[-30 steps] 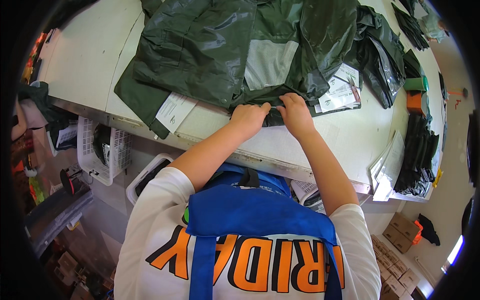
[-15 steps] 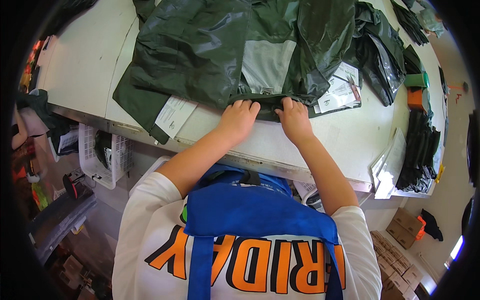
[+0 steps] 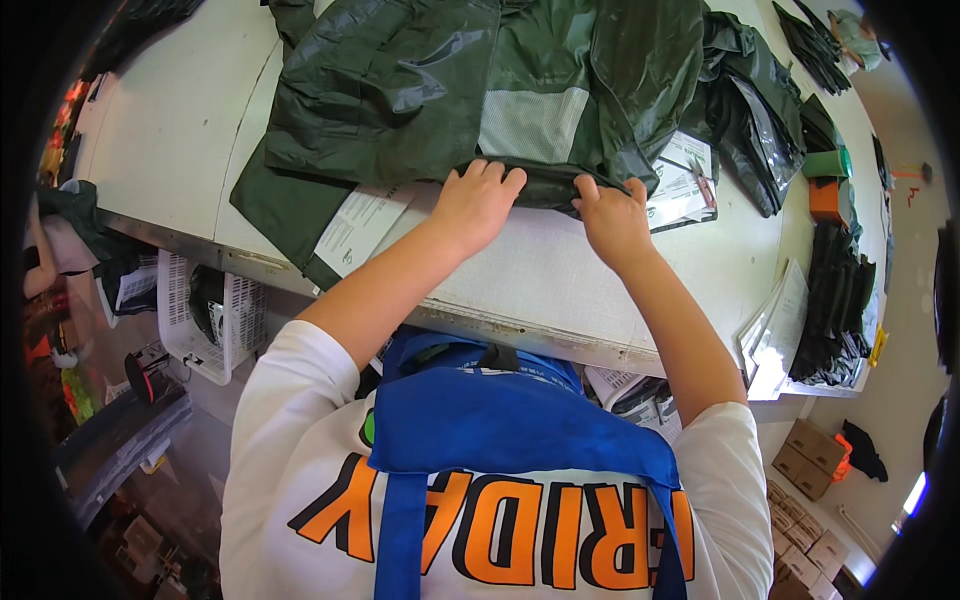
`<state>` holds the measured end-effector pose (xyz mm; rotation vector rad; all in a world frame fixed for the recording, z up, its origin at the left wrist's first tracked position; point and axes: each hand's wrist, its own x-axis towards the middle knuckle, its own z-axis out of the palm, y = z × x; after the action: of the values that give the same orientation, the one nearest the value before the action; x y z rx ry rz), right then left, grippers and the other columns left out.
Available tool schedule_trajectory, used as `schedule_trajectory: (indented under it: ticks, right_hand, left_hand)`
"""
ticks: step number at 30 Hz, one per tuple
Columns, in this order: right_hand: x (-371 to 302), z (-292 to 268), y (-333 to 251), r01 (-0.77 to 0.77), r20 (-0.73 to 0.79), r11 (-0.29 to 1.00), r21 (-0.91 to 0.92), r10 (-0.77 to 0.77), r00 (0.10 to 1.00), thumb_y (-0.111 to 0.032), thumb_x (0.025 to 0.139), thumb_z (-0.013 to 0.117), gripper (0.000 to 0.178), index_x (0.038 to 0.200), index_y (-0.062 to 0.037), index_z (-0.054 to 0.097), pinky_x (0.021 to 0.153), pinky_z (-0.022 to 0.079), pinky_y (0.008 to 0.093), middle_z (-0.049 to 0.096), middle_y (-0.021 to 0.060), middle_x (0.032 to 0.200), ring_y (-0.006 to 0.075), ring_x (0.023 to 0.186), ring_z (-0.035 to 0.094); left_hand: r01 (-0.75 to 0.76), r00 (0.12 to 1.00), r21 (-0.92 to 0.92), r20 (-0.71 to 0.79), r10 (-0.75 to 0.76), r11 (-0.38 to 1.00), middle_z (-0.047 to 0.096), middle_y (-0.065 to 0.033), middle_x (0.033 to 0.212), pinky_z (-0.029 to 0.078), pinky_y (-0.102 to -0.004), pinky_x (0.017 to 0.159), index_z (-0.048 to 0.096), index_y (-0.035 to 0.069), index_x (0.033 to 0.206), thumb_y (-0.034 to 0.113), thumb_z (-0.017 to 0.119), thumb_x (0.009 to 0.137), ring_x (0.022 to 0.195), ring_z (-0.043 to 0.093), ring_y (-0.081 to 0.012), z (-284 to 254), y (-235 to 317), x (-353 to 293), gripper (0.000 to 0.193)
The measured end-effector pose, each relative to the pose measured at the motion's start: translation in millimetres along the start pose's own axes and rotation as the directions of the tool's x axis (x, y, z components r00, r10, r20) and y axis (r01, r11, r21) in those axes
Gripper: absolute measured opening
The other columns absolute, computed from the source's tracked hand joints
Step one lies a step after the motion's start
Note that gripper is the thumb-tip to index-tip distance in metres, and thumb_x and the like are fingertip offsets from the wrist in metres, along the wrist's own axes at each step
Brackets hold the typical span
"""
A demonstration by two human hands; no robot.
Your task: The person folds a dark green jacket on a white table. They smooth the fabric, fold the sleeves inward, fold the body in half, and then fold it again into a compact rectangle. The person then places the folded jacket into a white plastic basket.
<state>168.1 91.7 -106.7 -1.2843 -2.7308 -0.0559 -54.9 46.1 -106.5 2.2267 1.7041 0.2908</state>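
A shiny dark green rain jacket [image 3: 390, 110] lies spread on the white table, with a pale mesh panel [image 3: 532, 124] showing at its middle. My left hand [image 3: 478, 202] grips the jacket's near edge, fingers curled over the folded hem. A short way to the right, my right hand [image 3: 612, 218] pinches the same edge, its fingers on the green cloth. White printed sheets stick out from under the jacket, one sheet [image 3: 362, 228] left of my left hand and another [image 3: 680, 190] beyond my right hand. Small scissors [image 3: 703, 186] rest on the right-hand sheet.
Folded dark garments in clear wrap [image 3: 762, 140] lie to the right on the table [image 3: 510, 280]. Beyond them sit a green roll [image 3: 828, 163], an orange box [image 3: 826, 200] and a dark stack [image 3: 835, 310]. A white basket [image 3: 205, 320] hangs below the left table edge. Cartons [image 3: 808, 455] stand at lower right.
Both hands have moved slightly away from me, and the jacket's near edge has gone with them. My right hand has shifted right along the hem, widening the gap between my hands.
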Motion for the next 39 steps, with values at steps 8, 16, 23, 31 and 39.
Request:
schedule_trajectory:
  ticks: [8, 16, 23, 31, 39]
  right_hand:
    - [11.1, -27.9, -6.4, 0.108, -0.070, 0.992, 0.062, -0.104, 0.992, -0.025, 0.089, 0.061, 0.013, 0.093, -0.0145, 0.055, 0.078, 0.036, 0.0388, 0.060, 0.0005, 0.069, 0.0209, 0.073, 0.061]
    - [-3.3, 32.1, -11.6, 0.026, 0.021, 0.998, 0.052, -0.028, 0.999, -0.020, 0.084, 0.064, 0.015, 0.087, -0.0124, 0.052, 0.076, 0.036, 0.0368, 0.059, 0.0021, 0.070, 0.0207, 0.073, 0.058]
    - [-9.1, 30.0, -0.2, -0.230, 0.135, 0.781, 0.581, 0.186, 0.973, -0.011, 0.078, 0.065, 0.025, 0.100, -0.0079, 0.054, 0.087, 0.041, 0.0435, 0.060, 0.0104, 0.094, 0.0274, 0.093, 0.058]
    - [-53.9, 18.4, 27.0, -0.243, 0.138, 0.869, 0.430, 0.203, 0.969, -0.003, 0.072, 0.065, 0.035, 0.107, -0.0049, 0.058, 0.089, 0.043, 0.0409, 0.061, 0.0107, 0.092, 0.0297, 0.102, 0.055]
    - [-47.8, 5.9, 9.5, -0.506, 0.489, -0.026, 0.862, 0.307, 0.817, -0.002, 0.089, 0.056, 0.007, 0.093, -0.0047, 0.061, 0.080, 0.044, 0.0284, 0.058, 0.0046, 0.085, 0.0163, 0.082, 0.053]
  left_hand:
    - [-0.132, 0.990, 0.077, 0.051, 0.128, 0.988, 0.058, -0.0093, 0.112, 0.048, -0.0411, 0.084, 0.060, 0.006, 0.113, 0.015, 0.070, 0.078, 0.110, 0.051, -0.0288, -26.0, -31.3, -2.5, 0.038]
    - [0.014, 0.942, -0.018, 0.335, -0.007, 1.000, 0.062, -0.0153, 0.092, 0.044, -0.0499, 0.083, 0.055, 0.005, 0.096, 0.015, 0.057, 0.089, 0.104, 0.053, -0.0327, -3.7, -35.4, 0.1, 0.012]
    - [-0.041, 0.999, -0.182, -0.040, 0.034, 0.983, 0.057, -0.0112, 0.089, 0.043, -0.0458, 0.076, 0.061, 0.008, 0.099, 0.015, 0.060, 0.085, 0.094, 0.052, -0.0294, 56.7, 50.5, 3.8, 0.016]
    - [0.100, 0.994, -0.125, 0.057, -0.094, 0.987, 0.062, -0.0057, 0.093, 0.039, -0.0493, 0.075, 0.066, 0.016, 0.101, 0.020, 0.065, 0.083, 0.098, 0.052, -0.0277, 57.0, 69.2, 7.3, 0.018]
    - [0.206, 0.978, -0.359, 0.055, -0.199, 0.910, 0.069, -0.0033, 0.084, 0.035, -0.0433, 0.076, 0.069, 0.011, 0.089, 0.030, 0.072, 0.077, 0.099, 0.057, -0.0257, 49.0, 80.5, 5.4, 0.023]
